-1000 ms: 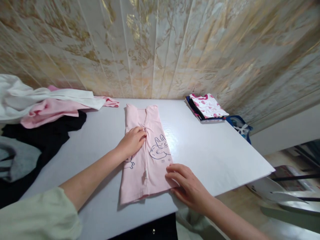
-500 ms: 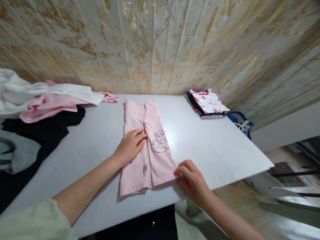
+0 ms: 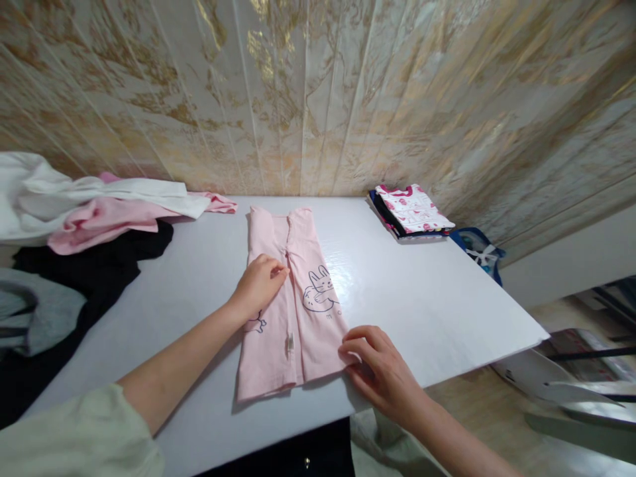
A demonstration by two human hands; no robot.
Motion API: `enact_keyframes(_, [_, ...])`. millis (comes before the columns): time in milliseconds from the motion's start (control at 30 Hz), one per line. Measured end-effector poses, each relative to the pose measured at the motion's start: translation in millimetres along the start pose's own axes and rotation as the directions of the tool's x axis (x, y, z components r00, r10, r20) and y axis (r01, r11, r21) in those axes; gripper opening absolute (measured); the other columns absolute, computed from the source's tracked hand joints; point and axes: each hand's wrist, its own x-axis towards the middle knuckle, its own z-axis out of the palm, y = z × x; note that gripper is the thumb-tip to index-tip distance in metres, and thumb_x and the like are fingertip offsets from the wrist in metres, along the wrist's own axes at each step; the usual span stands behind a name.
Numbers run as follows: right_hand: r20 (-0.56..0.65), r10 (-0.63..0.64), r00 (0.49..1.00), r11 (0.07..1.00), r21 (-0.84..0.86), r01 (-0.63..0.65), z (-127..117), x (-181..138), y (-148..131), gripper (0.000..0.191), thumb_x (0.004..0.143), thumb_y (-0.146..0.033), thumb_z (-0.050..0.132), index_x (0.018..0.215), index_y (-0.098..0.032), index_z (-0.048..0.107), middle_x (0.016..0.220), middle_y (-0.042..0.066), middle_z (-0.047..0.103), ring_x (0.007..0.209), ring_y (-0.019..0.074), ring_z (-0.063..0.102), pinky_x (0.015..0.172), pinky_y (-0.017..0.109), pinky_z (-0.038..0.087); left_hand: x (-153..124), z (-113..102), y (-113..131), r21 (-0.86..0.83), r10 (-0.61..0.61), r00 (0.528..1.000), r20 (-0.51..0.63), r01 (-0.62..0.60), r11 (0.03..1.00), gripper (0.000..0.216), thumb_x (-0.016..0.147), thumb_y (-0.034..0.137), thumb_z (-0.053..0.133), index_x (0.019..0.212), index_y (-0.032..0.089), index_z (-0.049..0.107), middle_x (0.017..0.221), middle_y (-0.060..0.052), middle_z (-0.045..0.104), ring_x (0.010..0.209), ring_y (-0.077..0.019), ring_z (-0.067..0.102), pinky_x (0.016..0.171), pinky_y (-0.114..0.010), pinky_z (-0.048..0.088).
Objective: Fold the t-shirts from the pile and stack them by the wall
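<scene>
A pale pink garment point(image 3: 298, 331) with a rabbit drawing lies folded lengthwise in the middle of the white table point(image 3: 427, 298). My left hand point(image 3: 259, 286) rests on its centre seam, fingers curled together and pressing down on the cloth. My right hand point(image 3: 380, 368) is at the garment's near right corner, fingers bent and pinching the hem.
A heap of white, pink, black and grey clothes point(image 3: 74, 225) covers the table's left end. A small stack of folded clothes point(image 3: 411, 212) sits at the far right by the marbled wall. A blue bag point(image 3: 479, 250) hangs past the right edge.
My right hand has shifted along the garment's near right corner and stays on the hem. My left hand stays on the centre seam. The view tilted slightly.
</scene>
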Motion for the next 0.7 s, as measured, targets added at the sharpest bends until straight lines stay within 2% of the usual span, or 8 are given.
enact_keyframes(100, [0.019, -0.037, 0.999, 0.999, -0.034, 0.038, 0.0, 8.0, -4.3, 0.034, 0.077, -0.002, 0.055, 0.103, -0.023, 0.057, 0.109, 0.006, 0.057, 0.102, 0.0225, 0.052, 0.088, 0.04, 0.044, 20.5, -0.3, 11.5, 0.129, -0.159, 0.987, 0.02, 0.155, 0.979, 0.025, 0.084, 0.039, 0.053, 0.077, 0.02, 0.069, 0.091, -0.005, 0.063, 0.093, -0.0229, 0.061, 0.087, -0.036, 0.045])
enact_keyframes(200, [0.005, -0.048, 0.999, 0.998, -0.041, 0.048, 5.3, 9.2, -1.5, 0.031, 0.076, 0.002, 0.052, 0.094, -0.022, 0.057, 0.1, 0.005, 0.058, 0.096, 0.0208, 0.052, 0.084, 0.037, 0.044, 29.9, 3.7, 21.1, 0.18, -0.177, 0.984, 0.028, 0.169, 0.969, 0.021, 0.082, 0.033, 0.054, 0.07, 0.022, 0.066, 0.091, -0.003, 0.065, 0.095, -0.0227, 0.06, 0.089, -0.038, 0.042])
enact_keyframes(367, [-0.028, -0.074, 0.997, 0.996, -0.045, 0.073, 7.9, 0.0, 5.2, 0.023, 0.085, -0.003, 0.049, 0.094, -0.021, 0.06, 0.089, 0.004, 0.059, 0.088, 0.0199, 0.052, 0.08, 0.036, 0.043, 26.9, 11.6, 19.4, 0.205, -0.139, 0.99, -0.019, 0.14, 0.969, 0.018, 0.082, 0.027, 0.051, 0.069, 0.022, 0.061, 0.094, -0.004, 0.064, 0.095, -0.0222, 0.059, 0.087, -0.038, 0.041])
enact_keyframes(500, [-0.024, -0.13, 0.991, 0.99, -0.057, 0.128, -6.9, 7.9, 4.6, 0.015, 0.093, -0.017, 0.052, 0.098, -0.023, 0.065, 0.083, 0.003, 0.062, 0.081, 0.0186, 0.053, 0.08, 0.038, 0.043, 20.6, 8.1, 20.9, 0.259, -0.09, 0.994, -0.06, 0.103, 0.96, 0.011, 0.083, 0.026, 0.052, 0.075, 0.021, 0.058, 0.095, -0.006, 0.062, 0.098, -0.0239, 0.057, 0.087, -0.038, 0.041])
enact_keyframes(600, [-0.106, -0.128, 0.986, 0.989, -0.091, 0.118, -18.4, 26.7, 4.8, 0.022, 0.095, -0.016, 0.048, 0.107, -0.022, 0.065, 0.091, 0.006, 0.065, 0.084, 0.0187, 0.056, 0.077, 0.036, 0.045, 7.3, -0.5, 32.1, 0.265, 0.005, 0.998, -0.067, 0.013, 0.964, 0.007, 0.086, 0.025, 0.05, 0.086, 0.021, 0.056, 0.097, -0.006, 0.061, 0.098, -0.0236, 0.055, 0.087, -0.037, 0.041])
enact_keyframes(700, [-0.116, -0.136, 0.984, 0.979, -0.167, 0.115, -16.7, 49.4, 6.1, 0.028, 0.094, -0.013, 0.047, 0.116, -0.021, 0.062, 0.108, 0.009, 0.065, 0.098, 0.0207, 0.057, 0.084, 0.037, 0.046, -17.7, -7.1, 45.2, 0.238, 0.118, 0.992, 0.045, -0.125, 0.963, 0.01, 0.09, 0.024, 0.047, 0.085, 0.021, 0.055, 0.094, -0.005, 0.059, 0.093, -0.0223, 0.054, 0.083, -0.036, 0.041])
